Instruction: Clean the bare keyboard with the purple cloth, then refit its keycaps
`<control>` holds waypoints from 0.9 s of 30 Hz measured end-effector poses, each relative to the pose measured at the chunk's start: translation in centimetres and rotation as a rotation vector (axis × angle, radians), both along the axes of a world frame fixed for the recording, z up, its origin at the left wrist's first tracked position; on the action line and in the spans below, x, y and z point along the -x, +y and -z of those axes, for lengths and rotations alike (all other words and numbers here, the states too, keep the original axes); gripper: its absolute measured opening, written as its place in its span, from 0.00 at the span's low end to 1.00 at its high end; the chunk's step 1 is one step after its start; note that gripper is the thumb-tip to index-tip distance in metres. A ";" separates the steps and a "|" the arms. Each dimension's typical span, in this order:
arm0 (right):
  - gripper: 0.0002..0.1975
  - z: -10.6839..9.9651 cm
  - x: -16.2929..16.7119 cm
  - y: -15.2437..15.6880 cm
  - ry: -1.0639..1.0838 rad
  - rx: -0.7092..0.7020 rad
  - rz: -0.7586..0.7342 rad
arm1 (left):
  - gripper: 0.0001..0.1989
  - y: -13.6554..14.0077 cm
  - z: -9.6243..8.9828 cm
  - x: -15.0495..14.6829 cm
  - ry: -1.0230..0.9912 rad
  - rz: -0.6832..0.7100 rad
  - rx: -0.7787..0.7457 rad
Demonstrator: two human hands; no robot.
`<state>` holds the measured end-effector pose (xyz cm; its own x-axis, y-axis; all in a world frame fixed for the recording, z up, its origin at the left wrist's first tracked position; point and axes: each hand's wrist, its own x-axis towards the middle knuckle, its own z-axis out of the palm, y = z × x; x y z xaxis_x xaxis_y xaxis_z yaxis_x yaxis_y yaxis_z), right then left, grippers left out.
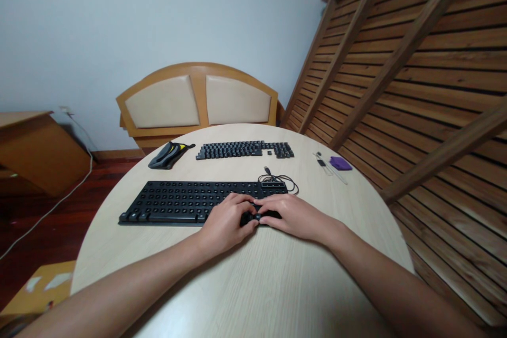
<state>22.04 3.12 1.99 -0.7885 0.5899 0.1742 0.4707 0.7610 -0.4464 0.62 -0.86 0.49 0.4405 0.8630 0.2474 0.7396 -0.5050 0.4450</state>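
A black keyboard (174,198) lies on the table, most of its keycaps off and the bare switch spots showing. A few keycaps remain in its bottom row. My left hand (227,219) and my right hand (295,215) meet over its lower right part. Between their fingertips is a small black keycap (258,216), with the thumbs and forefingers of both hands closed in on it. My hands cover the keys around it. Whether the keycap is seated or raised, I cannot tell.
Loose keycaps (229,150) lie in rows behind the keyboard, one set apart. A coiled cable (291,184) sits at its upper right. Further right are a purple cloth (340,163) and slim tools (321,162). A black-and-yellow item (168,156) lies back left on the round table (253,296).
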 end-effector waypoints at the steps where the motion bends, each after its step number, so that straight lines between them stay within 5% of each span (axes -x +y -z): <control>1: 0.10 0.1 -0.2 0.2 0.020 0.008 -0.012 | 0.05 0.0 0.0 0.0 0.000 0.001 0.004; 5: 0.10 -0.2 -0.9 1.1 0.124 0.016 0.003 | 0.06 -0.1 0.0 -0.1 0.016 -0.003 0.008; 14: 0.08 1.2 -3.0 8.3 0.020 -0.365 0.488 | 0.06 -0.2 0.0 0.0 0.048 0.004 -0.019; 20: 0.14 2.5 -3.7 13.1 -0.225 -0.505 0.608 | 0.07 -0.3 0.1 0.0 0.058 0.005 -0.031; 27: 0.18 3.8 -3.0 15.1 -0.295 -0.545 0.647 | 0.07 -0.3 0.2 0.1 0.046 0.009 -0.039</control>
